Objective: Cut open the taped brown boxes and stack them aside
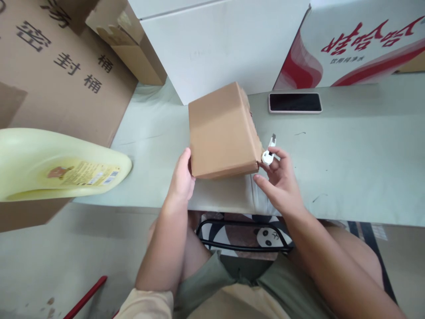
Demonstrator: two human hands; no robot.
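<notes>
A small brown cardboard box (pixel 222 133) sits tilted on the table in front of me, its right side ragged and torn-looking. My left hand (pixel 182 177) grips its near left corner, thumb along the side and the other fingers mostly hidden. At the near right corner, my right hand (pixel 280 181) holds a small white utility knife (pixel 268 155) between its fingers, with the metal tip pointing away from me. The right fingertips are close to that corner; whether they press on it I cannot tell.
A phone (pixel 295 103) lies behind the knife on the pale cloth-covered table (pixel 348 168). White cartons (pixel 219 48) and a red-and-white carton (pixel 358 48) stand at the back. To the left are a large brown carton (pixel 49 97), an open brown box (pixel 139 57) and a yellow bottle (pixel 66 166).
</notes>
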